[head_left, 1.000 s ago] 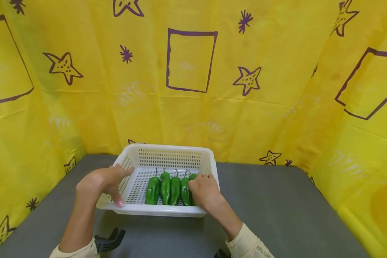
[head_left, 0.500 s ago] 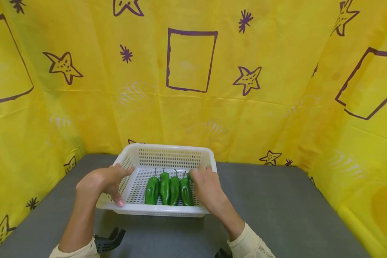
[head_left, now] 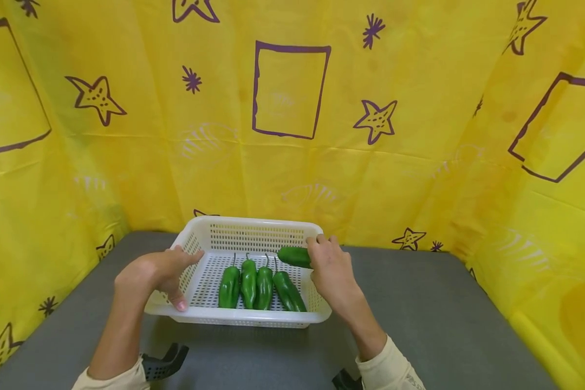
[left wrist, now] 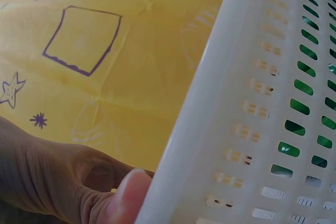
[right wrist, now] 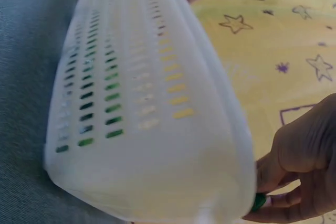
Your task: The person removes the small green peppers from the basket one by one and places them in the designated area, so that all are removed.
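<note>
A white plastic basket (head_left: 239,314) with slotted walls stands in the middle of the head view. Inside, several green peppers (head_left: 248,284) lie side by side with their stems away from me; the rightmost one (head_left: 288,292) slants. My right hand (head_left: 333,273) is over the basket's right side and grips another green pepper (head_left: 294,256), held sideways with its stem end to the left. In the right wrist view that pepper (right wrist: 258,202) is mostly hidden behind the basket rim. At the front left corner, my left hand (head_left: 158,273) holds the basket's rim, its thumb (left wrist: 128,195) against it.
The basket rests on a dark grey table (head_left: 419,314). A yellow curtain (head_left: 292,179) with purple drawings encloses the back and both sides. Black wrist mounts (head_left: 166,363) sit below the forearms.
My right hand has lifted the rightmost pepper up and to the right from the row. The pepper beside it has tipped to a slant. My left hand stays in place.
</note>
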